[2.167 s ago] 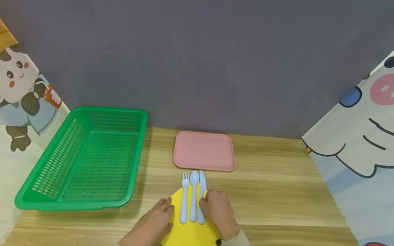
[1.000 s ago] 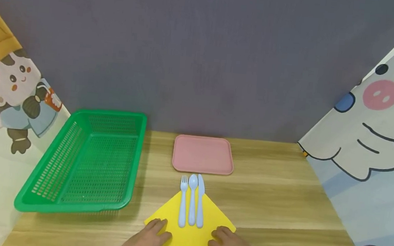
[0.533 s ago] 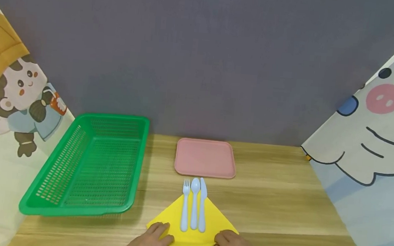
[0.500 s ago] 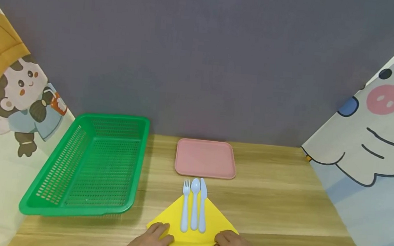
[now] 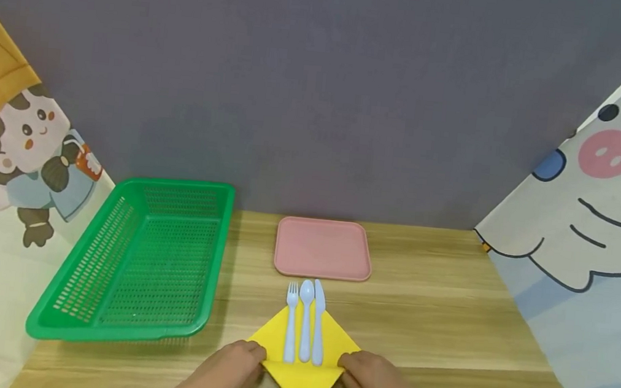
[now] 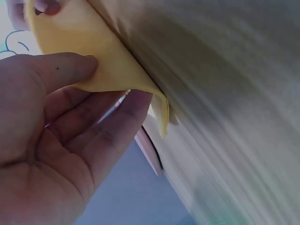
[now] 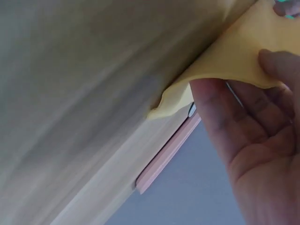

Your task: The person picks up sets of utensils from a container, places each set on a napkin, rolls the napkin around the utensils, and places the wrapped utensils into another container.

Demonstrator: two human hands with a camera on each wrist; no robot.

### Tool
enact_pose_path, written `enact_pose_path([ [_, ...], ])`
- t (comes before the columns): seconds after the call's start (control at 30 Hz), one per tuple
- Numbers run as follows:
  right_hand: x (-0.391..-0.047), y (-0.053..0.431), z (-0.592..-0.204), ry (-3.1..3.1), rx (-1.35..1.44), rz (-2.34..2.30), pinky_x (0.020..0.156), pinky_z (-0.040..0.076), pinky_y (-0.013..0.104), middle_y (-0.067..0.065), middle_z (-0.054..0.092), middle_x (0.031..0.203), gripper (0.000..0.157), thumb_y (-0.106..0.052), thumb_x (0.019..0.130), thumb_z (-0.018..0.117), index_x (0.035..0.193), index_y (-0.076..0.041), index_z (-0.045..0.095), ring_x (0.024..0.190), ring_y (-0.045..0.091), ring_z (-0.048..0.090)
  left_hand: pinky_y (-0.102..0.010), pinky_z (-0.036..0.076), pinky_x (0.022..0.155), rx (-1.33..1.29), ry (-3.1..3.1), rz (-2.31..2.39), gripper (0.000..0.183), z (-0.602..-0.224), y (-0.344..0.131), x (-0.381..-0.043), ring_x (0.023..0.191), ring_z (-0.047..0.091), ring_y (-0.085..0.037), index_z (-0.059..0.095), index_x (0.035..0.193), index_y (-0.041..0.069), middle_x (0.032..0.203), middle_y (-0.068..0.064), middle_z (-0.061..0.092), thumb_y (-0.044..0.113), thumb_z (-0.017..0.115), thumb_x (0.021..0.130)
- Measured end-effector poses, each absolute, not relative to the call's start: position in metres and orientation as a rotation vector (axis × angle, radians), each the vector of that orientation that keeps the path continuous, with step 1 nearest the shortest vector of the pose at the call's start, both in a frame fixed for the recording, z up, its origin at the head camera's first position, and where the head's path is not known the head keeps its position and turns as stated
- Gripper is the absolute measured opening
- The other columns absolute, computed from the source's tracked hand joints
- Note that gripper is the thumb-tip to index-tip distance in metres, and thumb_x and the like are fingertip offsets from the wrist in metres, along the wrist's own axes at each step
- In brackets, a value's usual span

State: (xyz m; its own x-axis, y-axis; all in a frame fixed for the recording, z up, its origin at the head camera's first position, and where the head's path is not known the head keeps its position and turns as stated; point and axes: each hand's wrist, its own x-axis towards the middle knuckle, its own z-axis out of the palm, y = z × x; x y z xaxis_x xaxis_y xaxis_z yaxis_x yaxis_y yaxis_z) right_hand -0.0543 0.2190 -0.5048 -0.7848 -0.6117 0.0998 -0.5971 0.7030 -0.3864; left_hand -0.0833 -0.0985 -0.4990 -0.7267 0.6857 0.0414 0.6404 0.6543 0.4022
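A yellow cloth napkin (image 5: 302, 383) lies corner-on near the front of the table. Across its near part runs a crease, and the near corner points toward me. Side by side on it rest a light blue fork (image 5: 291, 328), spoon (image 5: 306, 329) and knife (image 5: 318, 333), their heads reaching past its far corner. My left hand (image 5: 228, 368) pinches the napkin at the crease's left end; in the left wrist view, its thumb presses the cloth against the fingers. My right hand (image 5: 379, 382) pinches the right end likewise. The wrist views show the held cloth raised off the wood.
Just beyond the cutlery lies a pink rectangular tray (image 5: 323, 249). On the left stands a green perforated basket (image 5: 221, 254). A grey panel (image 5: 319, 96) closes off the back of the wooden table (image 5: 434, 303), with printed cartoon cloths at both sides.
Both hands first lay along the napkin's sides, then moved down to its side corners. They now grip closer in, and a straight crease has formed below the cutlery handles. The cutlery stays put.
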Motion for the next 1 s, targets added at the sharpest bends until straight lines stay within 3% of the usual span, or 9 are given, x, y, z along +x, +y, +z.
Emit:
enact_pose_path([
  [0.13,-0.066,0.221,-0.504,2.831,-0.999,-0.751,0.056,0.042,0.016,-0.020,0.046,0.073,0.017,-0.013,0.100,0.060,0.086,-0.021,0.055,0.063,-0.004,0.041,-0.020,0.044,0.054,1.084,2.760,0.681,0.022,-0.500,-0.096,-0.091,0.060,0.043,-0.001,0.057,0.075,0.018,0.067,0.014,0.048,0.005,0.066,0.090],
  [0.33,-0.081,0.223,-0.503,2.743,-0.872,-0.824,0.049,0.040,0.016,-0.019,0.034,0.064,0.028,-0.015,0.104,0.054,0.077,-0.022,0.049,0.056,-0.004,0.034,-0.017,0.043,0.051,1.100,2.815,0.737,0.021,-0.502,-0.093,-0.099,0.058,0.045,0.000,0.059,0.075,0.017,0.065,0.014,0.048,0.005,0.067,0.090],
  [0.7,-0.098,0.220,-0.506,2.719,-0.876,-0.720,0.047,0.032,0.018,-0.016,0.028,0.061,0.033,-0.018,0.105,0.052,0.073,-0.019,0.043,0.053,-0.001,0.026,-0.021,0.038,0.046,0.966,2.851,0.702,0.025,-0.502,-0.090,-0.104,0.053,0.040,-0.005,0.053,0.071,0.014,0.062,0.008,0.044,0.005,0.069,0.088],
  [1.0,-0.101,0.217,-0.506,2.725,-0.826,-0.703,0.047,0.031,0.019,-0.015,0.028,0.060,0.034,-0.016,0.103,0.057,0.071,-0.019,0.043,0.053,0.000,0.027,-0.024,0.037,0.048,0.915,2.887,0.659,0.023,-0.504,-0.092,-0.103,0.055,0.037,-0.009,0.057,0.071,0.010,0.067,0.004,0.041,0.005,0.076,0.082],
])
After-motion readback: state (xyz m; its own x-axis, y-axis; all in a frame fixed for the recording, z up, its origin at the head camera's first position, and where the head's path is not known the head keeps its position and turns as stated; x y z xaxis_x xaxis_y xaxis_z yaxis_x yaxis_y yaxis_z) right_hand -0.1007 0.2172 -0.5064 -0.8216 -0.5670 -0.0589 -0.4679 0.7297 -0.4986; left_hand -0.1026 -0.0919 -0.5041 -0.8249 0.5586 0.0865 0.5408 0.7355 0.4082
